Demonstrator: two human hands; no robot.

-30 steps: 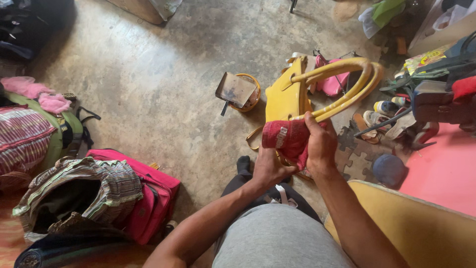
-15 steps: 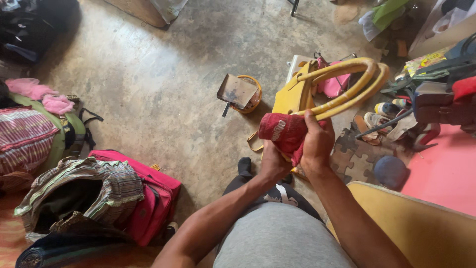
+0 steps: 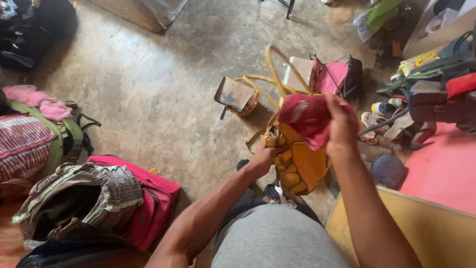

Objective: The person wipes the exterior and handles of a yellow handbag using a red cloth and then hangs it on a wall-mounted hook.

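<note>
The yellow bag (image 3: pixel 300 164) hangs above the person's lap, over the concrete floor (image 3: pixel 163 84). The left hand (image 3: pixel 262 158) grips its side, fingers closed, steadying it so it faces up. The right hand (image 3: pixel 342 126) presses a bunched red cloth (image 3: pixel 308 116) against the top, fingers clamped round it. Beyond lie a pink bag (image 3: pixel 334 75) and a dustpan (image 3: pixel 233 94).

Yellow handbag (image 3: pixel 300 161) upright above the lap, 2 thin handles looping up, crumpled red cloth (image 3: pixel 310 118) against its top.
</note>
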